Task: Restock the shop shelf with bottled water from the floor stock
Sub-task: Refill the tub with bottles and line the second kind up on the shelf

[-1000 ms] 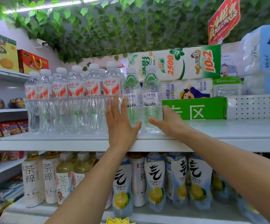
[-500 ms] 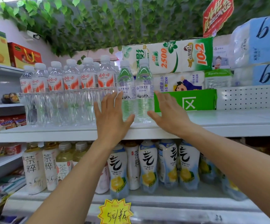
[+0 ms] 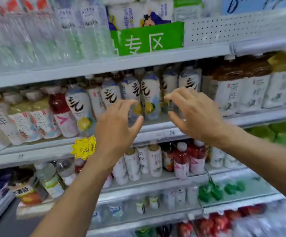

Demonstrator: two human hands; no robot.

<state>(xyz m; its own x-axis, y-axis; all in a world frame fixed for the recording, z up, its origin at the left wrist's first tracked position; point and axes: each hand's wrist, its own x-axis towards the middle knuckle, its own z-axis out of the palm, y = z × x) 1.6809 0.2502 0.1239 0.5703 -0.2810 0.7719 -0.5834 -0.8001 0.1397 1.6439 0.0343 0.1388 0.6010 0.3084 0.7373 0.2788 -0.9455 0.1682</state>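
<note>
- Centrally, the left hand is raised before the middle shelf, back toward the camera. Its fingers are loosely bent and apart, thumb spread wide, holding nothing.
- Right hand: just beside the left at similar height. Its fingers are likewise bent and apart, gripping nothing, and the hands do not touch.
- Bottled water: packed row at the left of the top shelf, above both hands, blurred.
- Green sign: white characters, on the top shelf just right of the water.
- White-labelled drink bottles: fill the middle shelf behind the hands.
- Yellow price tag: on the middle shelf's front edge, beside the left wrist.
</note>
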